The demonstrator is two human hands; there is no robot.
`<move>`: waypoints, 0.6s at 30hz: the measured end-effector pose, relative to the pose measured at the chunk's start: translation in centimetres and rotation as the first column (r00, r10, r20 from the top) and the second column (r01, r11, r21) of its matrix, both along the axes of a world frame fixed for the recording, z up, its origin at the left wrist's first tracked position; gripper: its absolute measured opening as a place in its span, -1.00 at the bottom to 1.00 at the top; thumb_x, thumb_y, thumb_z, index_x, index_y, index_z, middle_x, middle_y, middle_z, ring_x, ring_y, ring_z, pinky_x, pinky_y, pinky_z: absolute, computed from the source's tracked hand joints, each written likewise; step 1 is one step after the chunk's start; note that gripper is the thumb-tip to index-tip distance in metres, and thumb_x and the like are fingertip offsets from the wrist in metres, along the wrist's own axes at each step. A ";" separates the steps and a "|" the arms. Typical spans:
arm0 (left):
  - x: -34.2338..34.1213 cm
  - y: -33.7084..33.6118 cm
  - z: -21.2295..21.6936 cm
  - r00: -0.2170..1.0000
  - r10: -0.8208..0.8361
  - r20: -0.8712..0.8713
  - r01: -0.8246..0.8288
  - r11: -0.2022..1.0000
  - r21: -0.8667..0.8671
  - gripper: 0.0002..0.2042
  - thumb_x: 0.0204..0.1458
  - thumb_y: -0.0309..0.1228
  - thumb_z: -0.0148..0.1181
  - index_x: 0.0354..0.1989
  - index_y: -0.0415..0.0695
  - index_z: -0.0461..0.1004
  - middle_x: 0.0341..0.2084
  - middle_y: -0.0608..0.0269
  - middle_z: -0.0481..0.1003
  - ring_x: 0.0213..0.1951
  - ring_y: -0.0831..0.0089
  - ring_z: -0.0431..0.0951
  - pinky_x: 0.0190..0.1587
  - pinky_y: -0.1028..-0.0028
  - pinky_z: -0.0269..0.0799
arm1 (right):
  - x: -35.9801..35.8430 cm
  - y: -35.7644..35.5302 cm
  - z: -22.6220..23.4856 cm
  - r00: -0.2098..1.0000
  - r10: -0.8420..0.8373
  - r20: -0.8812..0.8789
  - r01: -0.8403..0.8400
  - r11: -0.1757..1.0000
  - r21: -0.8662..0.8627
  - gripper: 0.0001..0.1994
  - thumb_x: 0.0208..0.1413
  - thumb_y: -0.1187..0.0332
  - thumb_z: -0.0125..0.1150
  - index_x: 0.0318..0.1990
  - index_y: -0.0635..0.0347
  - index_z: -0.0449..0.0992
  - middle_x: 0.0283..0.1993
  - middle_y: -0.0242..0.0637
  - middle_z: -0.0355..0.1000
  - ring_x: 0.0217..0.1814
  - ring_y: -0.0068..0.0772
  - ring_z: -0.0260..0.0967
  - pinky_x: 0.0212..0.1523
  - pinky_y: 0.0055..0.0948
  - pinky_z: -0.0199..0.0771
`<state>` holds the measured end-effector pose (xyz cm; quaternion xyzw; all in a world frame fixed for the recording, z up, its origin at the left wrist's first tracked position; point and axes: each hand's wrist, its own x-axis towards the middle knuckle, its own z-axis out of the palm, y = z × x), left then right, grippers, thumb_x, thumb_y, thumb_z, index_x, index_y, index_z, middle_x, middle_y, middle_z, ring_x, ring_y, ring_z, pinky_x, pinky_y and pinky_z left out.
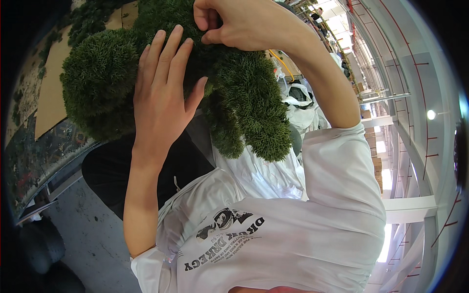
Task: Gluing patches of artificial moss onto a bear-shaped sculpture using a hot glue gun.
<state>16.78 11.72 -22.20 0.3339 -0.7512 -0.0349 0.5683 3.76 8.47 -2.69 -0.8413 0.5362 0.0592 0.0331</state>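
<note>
A large bunch of dense green artificial foliage, shaped in rounded clumps, lies in front of me. My left hand rests on it with the fingers stretched out and the thumb apart, holding nothing. To the right of it, at the top of the view, my right hand has its fingers curled in toward the thumb over the dark middle of the foliage. Whatever may be between those fingertips is hidden. One long clump hangs down on the right, below my right forearm, over my lap.
Brown cardboard and a stained dark tabletop extend on the left, with loose green bits on the far part. White plastic bags and a yellow cord are at the right. Dark rounded objects sit on the grey floor at lower left.
</note>
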 end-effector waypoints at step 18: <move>-0.3 -0.3 -0.4 1.000 0.020 0.017 -0.019 1.000 -0.021 -0.49 0.16 -0.20 0.28 0.22 -0.25 0.45 0.35 0.07 0.36 0.40 0.03 0.29 0.40 0.03 0.27 | 1.1 0.0 0.0 0.994 -0.113 -0.009 0.113 0.993 0.044 -0.84 -0.03 0.45 0.32 -0.40 0.36 0.47 -0.44 0.06 0.50 -0.31 0.05 0.50 -0.30 -0.12 0.44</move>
